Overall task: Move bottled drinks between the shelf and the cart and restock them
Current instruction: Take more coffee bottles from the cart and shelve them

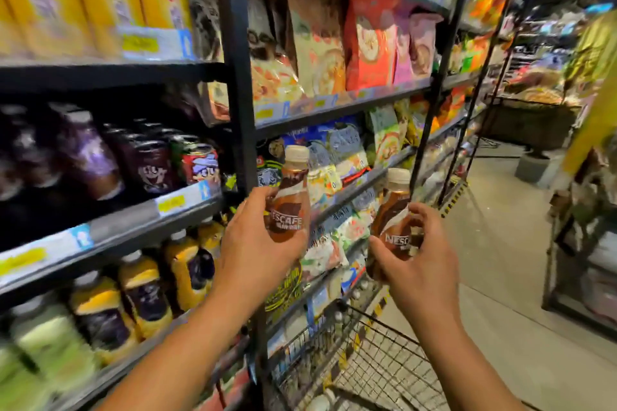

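Your left hand (253, 237) and right hand (417, 264) each clamp one coffee bottle (288, 197), above the cart (377, 364). The right grip is fingertip-only; that bottle (394, 213) could slip. The crowded shelf (110, 227) risks knocking neighbours.

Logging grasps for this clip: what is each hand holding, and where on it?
The left hand grips a coffee bottle around its lower labelled body. The right hand holds a second bottle the same way. Both caps are free.

Drink shelves (110, 227) packed with bottles (140, 297); open aisle floor (500, 243) right, wire cart (377, 360) below.
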`<state>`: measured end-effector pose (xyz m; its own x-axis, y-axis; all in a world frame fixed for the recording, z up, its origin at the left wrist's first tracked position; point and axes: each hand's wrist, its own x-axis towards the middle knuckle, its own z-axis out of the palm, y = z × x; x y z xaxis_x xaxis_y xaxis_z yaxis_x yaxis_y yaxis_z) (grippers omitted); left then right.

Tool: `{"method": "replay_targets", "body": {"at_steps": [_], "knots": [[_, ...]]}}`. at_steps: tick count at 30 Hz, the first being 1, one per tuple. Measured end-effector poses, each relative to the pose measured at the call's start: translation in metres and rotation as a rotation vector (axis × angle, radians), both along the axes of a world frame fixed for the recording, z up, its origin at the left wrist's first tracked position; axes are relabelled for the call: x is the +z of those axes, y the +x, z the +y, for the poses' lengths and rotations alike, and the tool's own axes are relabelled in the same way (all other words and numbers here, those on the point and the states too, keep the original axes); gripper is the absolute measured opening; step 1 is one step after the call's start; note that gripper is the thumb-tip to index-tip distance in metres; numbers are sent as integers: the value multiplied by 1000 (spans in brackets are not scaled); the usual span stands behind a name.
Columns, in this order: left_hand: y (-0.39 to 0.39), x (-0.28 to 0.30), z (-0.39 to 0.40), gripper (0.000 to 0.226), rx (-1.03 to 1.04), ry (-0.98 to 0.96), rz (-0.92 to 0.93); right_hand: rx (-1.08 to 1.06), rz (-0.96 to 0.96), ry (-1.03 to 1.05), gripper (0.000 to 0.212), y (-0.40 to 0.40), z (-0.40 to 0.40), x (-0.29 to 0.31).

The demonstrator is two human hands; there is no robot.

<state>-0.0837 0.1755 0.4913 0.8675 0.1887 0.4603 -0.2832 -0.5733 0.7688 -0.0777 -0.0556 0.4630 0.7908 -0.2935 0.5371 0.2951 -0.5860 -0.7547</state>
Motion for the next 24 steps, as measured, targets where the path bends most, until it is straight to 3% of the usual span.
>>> {"method": "replay_targets", "body": {"at_steps": [8, 12, 20, 24], "knots": [[-46, 49, 99, 47, 146, -5, -39, 187, -63, 5, 70, -9, 108, 45], [-70, 55, 154, 41, 206, -26, -20, 348, -57, 22, 62, -15, 176, 52], [-114, 61, 245, 36, 374, -40, 71, 569, 16, 24, 67, -21, 285, 54], [-128, 66, 274, 45, 458, -98, 104, 684, 62, 43, 62, -11, 322, 60]]}}
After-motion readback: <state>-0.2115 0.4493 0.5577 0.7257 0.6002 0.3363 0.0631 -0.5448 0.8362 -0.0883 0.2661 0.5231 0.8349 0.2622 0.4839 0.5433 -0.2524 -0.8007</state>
